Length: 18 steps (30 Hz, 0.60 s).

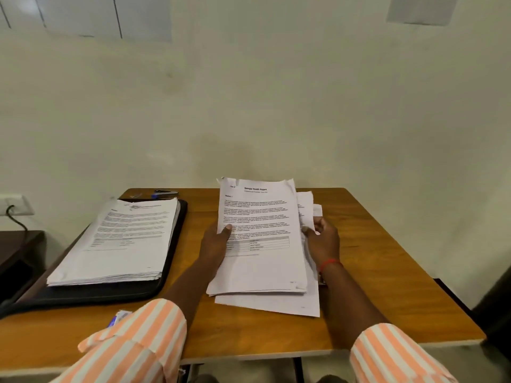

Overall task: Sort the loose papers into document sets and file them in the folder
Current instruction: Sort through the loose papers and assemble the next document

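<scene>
A bundle of loose printed papers (262,261) is raised off the wooden table (249,333) in the middle of the view, its top page a report with text and a small table. My left hand (215,244) grips the bundle's left edge with the thumb on the top page. My right hand (322,239) pinches the right edges of some pages that stick out behind. To the left lies an open black folder (171,261) with a thick stack of papers (121,244) on it.
A stapler (166,193) lies at the table's far edge behind the folder. The wall stands right behind the table, with a socket and cable (13,214) at the left. A dark low piece of furniture (16,250) sits left of the table.
</scene>
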Motion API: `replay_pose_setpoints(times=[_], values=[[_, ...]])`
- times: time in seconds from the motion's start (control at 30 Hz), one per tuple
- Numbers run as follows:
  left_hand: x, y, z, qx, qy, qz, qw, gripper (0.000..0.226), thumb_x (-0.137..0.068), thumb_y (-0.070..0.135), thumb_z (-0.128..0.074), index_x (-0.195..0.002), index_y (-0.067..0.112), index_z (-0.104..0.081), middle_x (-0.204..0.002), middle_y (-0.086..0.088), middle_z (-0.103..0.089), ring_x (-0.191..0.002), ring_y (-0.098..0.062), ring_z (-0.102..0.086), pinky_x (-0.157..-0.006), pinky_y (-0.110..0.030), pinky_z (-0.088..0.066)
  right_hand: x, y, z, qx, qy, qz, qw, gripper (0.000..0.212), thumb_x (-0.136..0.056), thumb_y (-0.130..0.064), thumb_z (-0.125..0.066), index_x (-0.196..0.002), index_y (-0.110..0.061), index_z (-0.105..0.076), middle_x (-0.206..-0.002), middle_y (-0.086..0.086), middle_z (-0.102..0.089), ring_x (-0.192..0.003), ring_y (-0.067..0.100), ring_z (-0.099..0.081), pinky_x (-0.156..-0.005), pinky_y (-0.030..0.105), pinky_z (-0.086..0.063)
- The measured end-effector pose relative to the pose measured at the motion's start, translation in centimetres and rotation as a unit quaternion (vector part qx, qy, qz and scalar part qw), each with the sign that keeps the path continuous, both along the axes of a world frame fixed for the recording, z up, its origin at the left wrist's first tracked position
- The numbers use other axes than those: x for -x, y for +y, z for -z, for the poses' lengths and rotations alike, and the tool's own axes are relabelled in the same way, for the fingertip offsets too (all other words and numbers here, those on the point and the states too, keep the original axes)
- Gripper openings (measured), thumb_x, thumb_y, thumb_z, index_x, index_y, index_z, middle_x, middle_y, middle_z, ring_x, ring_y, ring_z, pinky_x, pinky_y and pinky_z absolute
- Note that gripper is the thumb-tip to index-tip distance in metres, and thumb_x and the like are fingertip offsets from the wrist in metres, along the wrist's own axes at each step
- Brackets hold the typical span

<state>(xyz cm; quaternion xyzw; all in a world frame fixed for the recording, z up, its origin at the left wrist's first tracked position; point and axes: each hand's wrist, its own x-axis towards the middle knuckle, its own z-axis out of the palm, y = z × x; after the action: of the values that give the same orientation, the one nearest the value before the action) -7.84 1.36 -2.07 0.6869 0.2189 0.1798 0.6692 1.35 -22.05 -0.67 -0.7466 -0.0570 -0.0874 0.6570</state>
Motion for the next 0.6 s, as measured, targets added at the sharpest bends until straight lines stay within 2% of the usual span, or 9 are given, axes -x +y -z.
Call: replay_pose_setpoints(times=[0.07, 0.13, 0.2, 0.27, 0.37, 0.43, 0.5, 0.53, 0.6], values=[[0.4, 0.0, -0.6, -0.013, -0.014, 0.014, 1.000, 0.030, -0.102, 0.040, -0.057, -0.129, 0.028, -0.057, -0.117, 0.007, -0.069, -0.099, -0.017, -0.070, -0.071, -0.028, -0.058, 0.1, -0.1, -0.1, -0.022, 0.002, 0.001, 1.000, 0.018, -0.091, -0.005, -0.071, -0.105, -0.016, -0.066, -0.108, 0.001, -0.071, -0.101, 0.019, -0.067, -0.085, 0.029, -0.054], [0.8, -0.2, -0.9, -0.037, -0.026, 0.037, 0.998, 0.027, -0.103, 0.039, -0.056, -0.128, 0.030, -0.056, -0.117, 0.009, -0.069, -0.101, -0.015, -0.070, -0.070, -0.023, -0.057, 0.4, 0.0, -0.5, -0.043, 0.005, -0.028, 0.999, 0.016, -0.092, -0.004, -0.068, -0.099, -0.017, -0.066, -0.103, -0.001, -0.072, -0.096, 0.017, -0.068, -0.076, 0.022, -0.052], [1.0, -0.3, -1.0, -0.070, -0.020, 0.045, 0.996, 0.025, -0.104, 0.036, -0.054, -0.127, 0.028, -0.052, -0.118, 0.008, -0.067, -0.100, -0.013, -0.069, -0.067, -0.019, -0.054, 0.8, 0.3, -0.7, -0.055, 0.009, -0.056, 0.997, 0.014, -0.095, -0.006, -0.064, -0.097, -0.020, -0.067, -0.100, -0.003, -0.074, -0.092, 0.015, -0.069, -0.072, 0.022, -0.052], [1.1, -0.5, -1.1, -0.107, -0.004, 0.036, 0.994, 0.027, -0.104, 0.035, -0.055, -0.127, 0.023, -0.047, -0.117, 0.005, -0.066, -0.094, -0.011, -0.068, -0.065, -0.020, -0.054, 1.0, 0.5, -0.7, -0.074, 0.021, -0.060, 0.995, 0.013, -0.101, -0.013, -0.058, -0.097, -0.019, -0.069, -0.094, -0.004, -0.074, -0.090, 0.017, -0.070, -0.071, 0.024, -0.052], [1.4, -0.7, -1.4, -0.153, -0.008, 0.008, 0.988, 0.032, -0.103, 0.033, -0.057, -0.129, 0.022, -0.043, -0.108, 0.010, -0.063, -0.087, -0.006, -0.066, -0.060, -0.016, -0.051, 1.3, 0.6, -0.5, -0.142, 0.069, -0.096, 0.983, 0.031, -0.106, -0.036, -0.047, -0.110, -0.015, -0.069, -0.098, 0.000, -0.076, -0.090, 0.019, -0.072, -0.072, 0.029, -0.055], [1.7, -0.9, -1.6, -0.184, -0.034, -0.012, 0.982, 0.029, -0.103, 0.035, -0.057, -0.128, 0.024, -0.047, -0.111, 0.012, -0.064, -0.089, -0.005, -0.067, -0.060, -0.016, -0.050, 1.4, 0.6, -0.1, -0.158, 0.087, -0.140, 0.974, 0.031, -0.099, -0.041, -0.060, -0.118, -0.017, -0.066, -0.109, 0.002, -0.076, -0.099, 0.023, -0.073, -0.084, 0.040, -0.059], [1.9, -1.1, -2.0, -0.225, -0.058, -0.029, 0.972, 0.022, -0.103, 0.038, -0.055, -0.121, 0.025, -0.053, -0.109, 0.013, -0.065, -0.091, -0.006, -0.067, -0.064, -0.017, -0.049, 1.4, 0.7, 0.1, -0.102, 0.060, -0.145, 0.982, 0.033, -0.089, -0.031, -0.075, -0.119, -0.022, -0.064, -0.114, -0.002, -0.074, -0.106, 0.022, -0.071, -0.093, 0.048, -0.057], [2.0, -1.3, -2.4, -0.242, -0.068, -0.041, 0.967, 0.019, -0.103, 0.039, -0.055, -0.117, 0.025, -0.055, -0.107, 0.014, -0.066, -0.090, -0.005, -0.066, -0.065, -0.018, -0.049, 1.3, 0.8, -0.2, -0.072, 0.035, -0.131, 0.988, 0.033, -0.088, -0.024, -0.077, -0.118, -0.023, -0.063, -0.114, -0.005, -0.074, -0.107, 0.020, -0.070, -0.093, 0.046, -0.057], [1.9, -1.4, -3.5, -0.254, -0.092, -0.062, 0.961, 0.015, -0.102, 0.039, -0.058, -0.111, 0.028, -0.056, -0.101, 0.016, -0.066, -0.088, -0.004, -0.066, -0.067, -0.023, -0.052, 1.4, 0.9, -1.2, -0.081, -0.005, -0.116, 0.990, 0.031, -0.090, -0.013, -0.074, -0.118, -0.022, -0.064, -0.113, -0.006, -0.074, -0.108, 0.017, -0.069, -0.092, 0.039, -0.057]])
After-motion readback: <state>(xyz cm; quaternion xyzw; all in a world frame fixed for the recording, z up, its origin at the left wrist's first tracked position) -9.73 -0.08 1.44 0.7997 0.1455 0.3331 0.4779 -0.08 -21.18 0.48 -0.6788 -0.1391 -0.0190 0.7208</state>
